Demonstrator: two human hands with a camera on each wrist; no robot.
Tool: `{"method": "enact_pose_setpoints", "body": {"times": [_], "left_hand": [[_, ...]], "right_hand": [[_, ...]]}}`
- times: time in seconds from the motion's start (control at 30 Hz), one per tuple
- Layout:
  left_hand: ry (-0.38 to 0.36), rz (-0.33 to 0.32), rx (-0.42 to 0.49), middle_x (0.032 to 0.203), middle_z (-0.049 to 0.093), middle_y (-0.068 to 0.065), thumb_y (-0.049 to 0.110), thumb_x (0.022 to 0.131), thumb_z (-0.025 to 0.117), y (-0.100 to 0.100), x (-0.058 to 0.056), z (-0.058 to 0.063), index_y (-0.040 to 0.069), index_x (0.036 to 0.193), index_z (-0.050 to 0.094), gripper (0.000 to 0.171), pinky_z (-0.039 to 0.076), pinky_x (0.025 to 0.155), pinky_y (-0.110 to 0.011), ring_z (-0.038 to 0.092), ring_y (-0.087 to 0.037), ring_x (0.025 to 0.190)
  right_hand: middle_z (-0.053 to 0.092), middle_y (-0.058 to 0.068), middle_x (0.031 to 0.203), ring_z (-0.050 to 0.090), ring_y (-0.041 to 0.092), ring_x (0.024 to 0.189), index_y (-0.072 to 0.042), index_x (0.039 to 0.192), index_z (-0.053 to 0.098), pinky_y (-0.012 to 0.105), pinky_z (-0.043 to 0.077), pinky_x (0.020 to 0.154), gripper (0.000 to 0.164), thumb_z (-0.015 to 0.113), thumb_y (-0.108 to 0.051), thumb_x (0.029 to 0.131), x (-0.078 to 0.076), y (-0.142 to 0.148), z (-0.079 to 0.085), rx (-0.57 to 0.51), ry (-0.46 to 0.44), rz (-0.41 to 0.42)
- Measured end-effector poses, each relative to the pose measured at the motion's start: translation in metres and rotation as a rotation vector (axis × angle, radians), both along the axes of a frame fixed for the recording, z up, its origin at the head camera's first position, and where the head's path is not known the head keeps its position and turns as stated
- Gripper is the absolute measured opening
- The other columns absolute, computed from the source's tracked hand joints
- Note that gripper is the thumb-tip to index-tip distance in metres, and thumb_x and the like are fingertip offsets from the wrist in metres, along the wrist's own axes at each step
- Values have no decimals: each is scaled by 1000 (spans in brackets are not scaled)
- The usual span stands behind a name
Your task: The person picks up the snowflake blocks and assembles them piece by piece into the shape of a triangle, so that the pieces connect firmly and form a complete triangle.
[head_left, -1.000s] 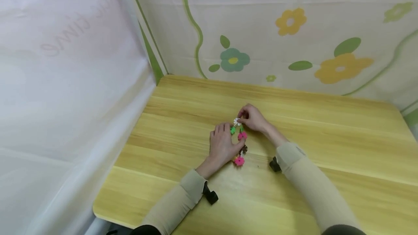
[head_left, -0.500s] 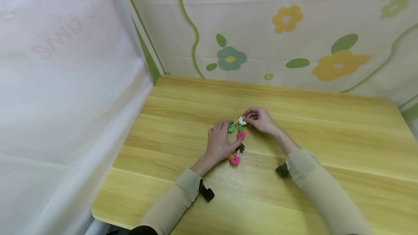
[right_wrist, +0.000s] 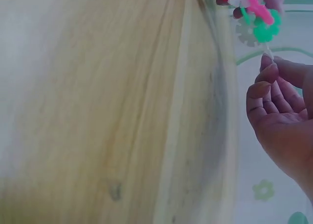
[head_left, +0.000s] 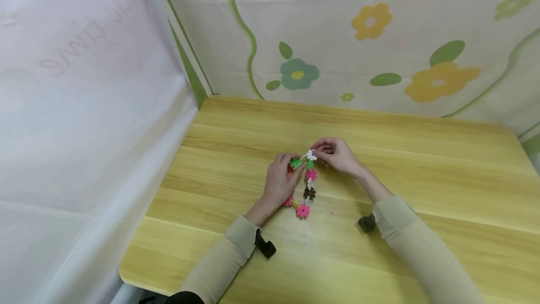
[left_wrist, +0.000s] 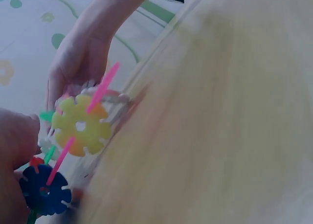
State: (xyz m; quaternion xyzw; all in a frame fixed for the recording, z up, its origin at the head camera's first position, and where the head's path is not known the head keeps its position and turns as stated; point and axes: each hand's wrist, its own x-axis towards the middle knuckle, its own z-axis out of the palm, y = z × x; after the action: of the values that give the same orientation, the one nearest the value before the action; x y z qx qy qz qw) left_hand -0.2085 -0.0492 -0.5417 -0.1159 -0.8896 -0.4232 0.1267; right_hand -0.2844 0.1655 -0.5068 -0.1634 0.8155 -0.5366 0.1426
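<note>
A ring of notched plastic snowflake discs lies between the hands in the head view. My right hand [head_left: 339,157] pinches a white disc [head_left: 311,155] at the far end. With thumb and fingers, my left hand [head_left: 277,183] holds the green disc [head_left: 296,163] beside it. Pink [head_left: 303,210] and brown discs [head_left: 310,193] trail toward the near side. Part of the ring is hidden by the left hand. In the left wrist view, a yellow disc [left_wrist: 82,128] joins a blue disc [left_wrist: 45,190] through a pink one seen edge-on. Beyond the fingertips [right_wrist: 267,70], the right wrist view shows green [right_wrist: 266,26].
The wooden table [head_left: 401,172] spreads around both hands. A white printed curtain [head_left: 329,36] stands behind its far edge, and a white sheet [head_left: 97,130] hangs along the left. Dark wrist cameras [head_left: 266,248] sit at both cuffs.
My right hand has shifted right with the white disc, then held about still. The left hand has slid slightly left, uncovering more of the ring's right and near sides.
</note>
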Motion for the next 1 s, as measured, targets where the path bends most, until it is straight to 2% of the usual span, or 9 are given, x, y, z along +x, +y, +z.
{"method": "enact_pose_setpoints", "body": {"times": [0.13,0.33,0.5,0.67,1.0], "left_hand": [[18,5,5,110,75,-13,19,104,78,-2,-3,0,7,124,77,23,53,82,-32,65,-20,84],[26,8,59,112,81,-14,13,102,78,-5,-5,4,4,119,82,19,59,75,-21,73,-21,88],[37,9,100,112,84,-16,10,102,78,-8,-7,6,2,116,82,17,65,79,-26,79,-25,91],[29,7,107,115,84,-15,12,102,77,-9,-7,7,2,116,82,18,67,85,-30,80,-26,97],[36,6,92,110,83,-15,11,102,78,-7,-3,6,1,116,82,18,64,77,-25,78,-25,91]], "right_hand": [[77,28,107,72,17,79,10,125,72,25,61,66,25,73,-3,103,2,-1,5,-5,-3,13],[78,27,112,77,15,87,11,130,71,25,66,77,32,76,-3,102,4,2,7,-41,-21,-17],[80,23,109,76,16,81,9,136,68,26,63,71,35,74,-3,103,6,5,11,-86,-75,-30],[81,17,104,74,13,79,10,134,70,25,64,73,34,74,-5,103,8,1,12,-82,-127,-60],[82,19,107,74,11,79,11,132,71,23,65,74,32,73,-5,104,10,-4,7,-69,-147,-75]]}}
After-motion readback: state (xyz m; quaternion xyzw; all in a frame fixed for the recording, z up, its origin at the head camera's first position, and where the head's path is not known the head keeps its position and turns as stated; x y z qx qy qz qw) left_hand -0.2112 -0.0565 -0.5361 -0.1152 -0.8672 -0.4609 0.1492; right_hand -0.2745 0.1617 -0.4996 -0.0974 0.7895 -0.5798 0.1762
